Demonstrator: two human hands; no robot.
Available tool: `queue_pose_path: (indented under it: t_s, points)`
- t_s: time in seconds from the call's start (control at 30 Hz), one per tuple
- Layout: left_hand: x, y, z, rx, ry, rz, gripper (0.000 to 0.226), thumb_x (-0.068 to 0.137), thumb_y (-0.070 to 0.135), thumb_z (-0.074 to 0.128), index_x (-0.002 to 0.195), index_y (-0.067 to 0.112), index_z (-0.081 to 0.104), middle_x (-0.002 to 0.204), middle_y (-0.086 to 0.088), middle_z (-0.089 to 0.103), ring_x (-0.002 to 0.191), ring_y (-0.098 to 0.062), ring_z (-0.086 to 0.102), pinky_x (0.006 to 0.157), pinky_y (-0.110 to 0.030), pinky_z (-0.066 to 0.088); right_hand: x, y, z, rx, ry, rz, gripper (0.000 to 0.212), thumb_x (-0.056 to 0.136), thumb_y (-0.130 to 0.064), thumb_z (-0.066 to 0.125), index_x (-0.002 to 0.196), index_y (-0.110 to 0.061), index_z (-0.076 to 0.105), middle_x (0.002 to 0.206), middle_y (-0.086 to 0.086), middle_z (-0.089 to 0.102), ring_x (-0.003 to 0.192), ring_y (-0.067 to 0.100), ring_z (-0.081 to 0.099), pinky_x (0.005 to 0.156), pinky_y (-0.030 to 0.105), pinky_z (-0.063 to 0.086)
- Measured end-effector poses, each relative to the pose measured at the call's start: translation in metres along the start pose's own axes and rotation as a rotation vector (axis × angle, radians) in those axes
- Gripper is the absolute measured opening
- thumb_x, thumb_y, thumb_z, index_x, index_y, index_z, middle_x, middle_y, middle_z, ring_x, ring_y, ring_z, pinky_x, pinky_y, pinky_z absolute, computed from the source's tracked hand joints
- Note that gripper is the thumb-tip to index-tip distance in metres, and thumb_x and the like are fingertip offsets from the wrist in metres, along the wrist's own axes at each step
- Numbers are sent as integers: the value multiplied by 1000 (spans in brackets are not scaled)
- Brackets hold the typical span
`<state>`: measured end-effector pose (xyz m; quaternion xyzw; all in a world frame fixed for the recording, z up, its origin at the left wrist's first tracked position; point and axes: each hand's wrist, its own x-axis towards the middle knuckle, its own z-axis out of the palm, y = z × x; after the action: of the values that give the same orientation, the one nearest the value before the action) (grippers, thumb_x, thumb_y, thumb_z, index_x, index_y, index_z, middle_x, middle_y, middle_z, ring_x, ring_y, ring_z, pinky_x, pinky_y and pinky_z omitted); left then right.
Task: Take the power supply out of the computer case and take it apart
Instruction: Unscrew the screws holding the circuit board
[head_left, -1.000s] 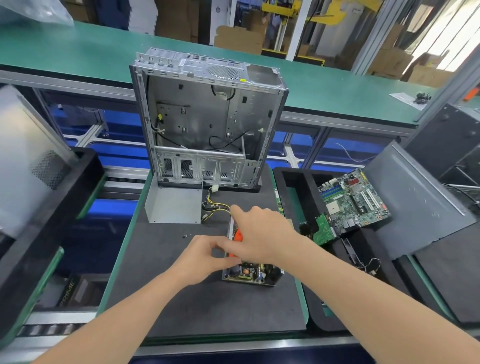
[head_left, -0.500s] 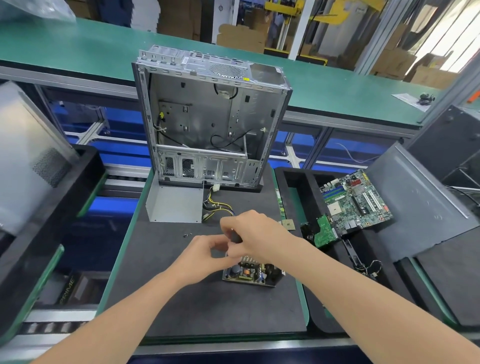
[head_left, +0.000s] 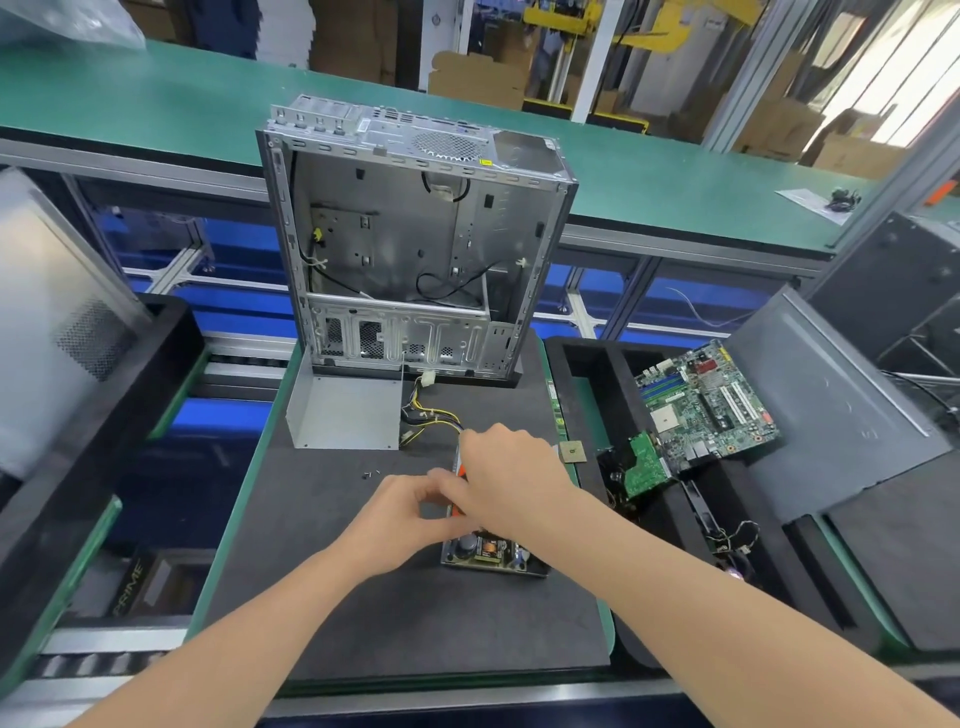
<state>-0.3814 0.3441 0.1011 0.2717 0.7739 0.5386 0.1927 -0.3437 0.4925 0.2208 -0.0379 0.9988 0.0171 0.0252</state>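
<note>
At lower centre of the frame, on the black mat (head_left: 363, 597), the opened power supply (head_left: 488, 555) lies flat. The left hand (head_left: 400, 514) pinches its left edge. The right hand (head_left: 511, 483) is curled over its top; what it grasps cannot be told. Just beyond lie a grey metal cover (head_left: 345, 410) and the cables (head_left: 434, 415). Behind these, at mid-frame, the open computer case (head_left: 415, 239) stands upright.

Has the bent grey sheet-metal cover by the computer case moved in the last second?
No. The grey sheet-metal cover still sits at the lower left corner of the silver computer case.
</note>
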Motion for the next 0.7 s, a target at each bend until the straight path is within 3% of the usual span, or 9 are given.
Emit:
queue_pose_path:
  t_s: [0.1, 0.2, 0.33, 0.47, 0.57, 0.63, 0.7]
  points:
    - [-1, 0, -3, -6, -21, 13, 10, 85, 45, 80, 93, 43, 76, 104, 18, 77, 105, 1, 69, 90, -21, 44, 3, 3, -4, 72, -81, -55, 23, 92, -35, 58, 97, -14, 50, 70, 2, 41, 73, 34, 54, 61, 35, 40]
    - [-1, 0, -6, 28, -34, 0, 20, 83, 53, 79, 101, 45, 76, 106, 21, 77, 110, 2, 68, 94, -28, 47, 1, 9, -10, 140, -162, -136, 20, 85, -28, 63, 98, -19, 52, 83, 7, 60, 75, 37, 61, 63, 37, 53]
    - [-1, 2, -6, 47, -26, -13, 27, 81, 62, 78, 106, 53, 74, 106, 27, 76, 109, 7, 67, 92, -25, 49, 2, 20, -12, 208, -232, -279, 16, 85, -23, 69, 95, -21, 56, 89, 1, 56, 82, 28, 58, 67, 40, 54]
    - [-1, 2, -4, 53, -4, -33, 27, 78, 67, 77, 100, 52, 75, 103, 28, 76, 106, 9, 68, 91, -24, 49, 3, 25, -12, 201, -233, -399, 15, 86, -24, 71, 97, -21, 60, 89, -2, 48, 77, 18, 48, 60, 34, 44]
    - [-2, 1, -3, 50, 5, -45, 27, 76, 64, 77, 99, 49, 76, 102, 27, 76, 105, 9, 68, 92, -27, 51, 0, 25, -16, 195, -209, -446, 17, 86, -28, 70, 97, -22, 59, 89, -3, 49, 76, 18, 50, 59, 33, 43]
    - [-2, 0, -3, 44, -9, -33, 23, 81, 58, 76, 99, 43, 76, 102, 23, 77, 103, 6, 68, 92, -29, 52, -4, 23, -17, 130, -136, -420, 24, 88, -38, 65, 103, -23, 54, 85, -4, 52, 76, 21, 55, 58, 33, 44]
    - [-3, 0, -2, 27, -16, 4, 21, 84, 51, 76, 97, 35, 76, 98, 15, 77, 94, 3, 67, 87, -28, 51, -8, 19, -13, -24, -7, -310, 35, 90, -51, 57, 104, -20, 47, 70, -3, 45, 66, 28, 54, 53, 34, 36]
